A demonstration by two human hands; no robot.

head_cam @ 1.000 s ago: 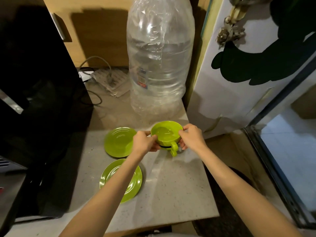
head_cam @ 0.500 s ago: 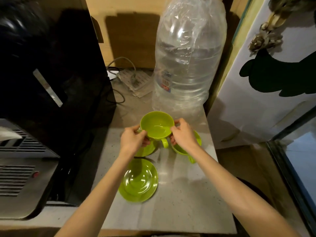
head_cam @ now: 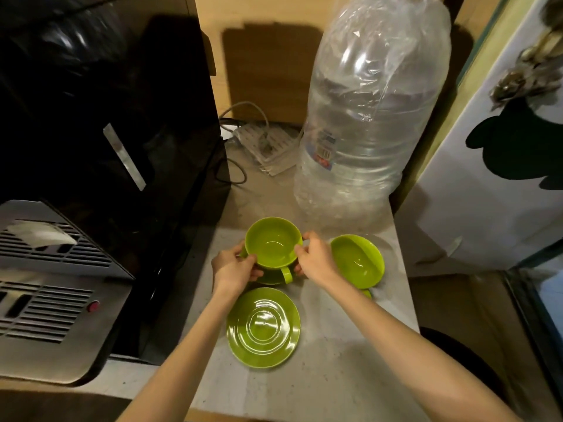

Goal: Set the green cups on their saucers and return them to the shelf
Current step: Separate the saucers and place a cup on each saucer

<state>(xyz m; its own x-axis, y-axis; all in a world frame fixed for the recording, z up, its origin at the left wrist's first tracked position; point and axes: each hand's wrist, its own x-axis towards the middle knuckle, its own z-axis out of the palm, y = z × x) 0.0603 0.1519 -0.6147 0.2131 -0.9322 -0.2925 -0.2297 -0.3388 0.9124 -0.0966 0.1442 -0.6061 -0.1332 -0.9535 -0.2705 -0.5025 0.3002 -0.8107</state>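
Since the earlier frame the held green cup (head_cam: 273, 242) is sitting lower, now over the far saucer (head_cam: 272, 278), whose rim is peeking out beneath it; whether cup and saucer are touching cannot be told. The left hand (head_cam: 234, 269) is gripping the cup at its 9 o'clock side and the right hand (head_cam: 316, 259) at its 3 o'clock side, fingers of both clamped on the cup wall, handle pointing toward 5 o'clock. A second cup (head_cam: 357, 261) is standing on the bench (head_cam: 335, 376) just beside the right hand, at 3 o'clock. An empty saucer (head_cam: 263, 328) is lying at 6 o'clock from the held cup. A large plastic bottle (head_cam: 368, 117) is standing at 1 o'clock.
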